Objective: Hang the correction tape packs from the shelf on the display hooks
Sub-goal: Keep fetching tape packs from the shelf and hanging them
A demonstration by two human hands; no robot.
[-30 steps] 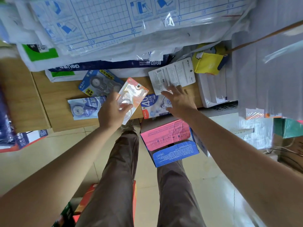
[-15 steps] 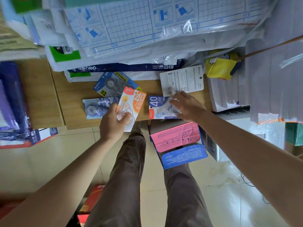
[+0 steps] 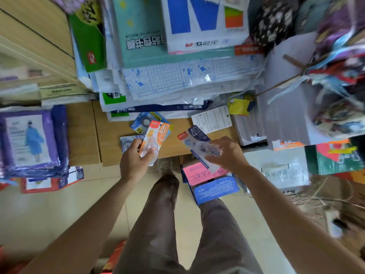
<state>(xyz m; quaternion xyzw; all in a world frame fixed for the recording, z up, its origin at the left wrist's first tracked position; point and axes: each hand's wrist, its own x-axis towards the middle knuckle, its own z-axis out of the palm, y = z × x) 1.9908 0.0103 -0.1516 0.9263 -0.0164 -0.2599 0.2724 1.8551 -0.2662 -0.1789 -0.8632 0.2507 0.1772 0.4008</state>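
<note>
My left hand (image 3: 135, 161) grips an orange correction tape pack (image 3: 158, 135) by its lower end, above the front edge of the wooden shelf (image 3: 110, 139). My right hand (image 3: 227, 153) holds a dark blue correction tape pack (image 3: 195, 139), lifted off the shelf and tilted. On the shelf lie a blue pack (image 3: 143, 121) behind the orange one, a pale blue pack (image 3: 127, 142) partly hidden by my left hand, and a white pack face down (image 3: 212, 119). No display hooks are in view.
Stacks of plastic-wrapped paper goods (image 3: 177, 76) fill the back of the shelf. Purple raincoat packs (image 3: 31, 139) lie at the left, white paper reams (image 3: 286, 115) at the right. A pink and blue box (image 3: 209, 180) sits on the floor by my legs.
My right hand has picked the dark blue pack up off the shelf and tilted it. My left hand still holds the orange pack. The camera has tilted upward.
</note>
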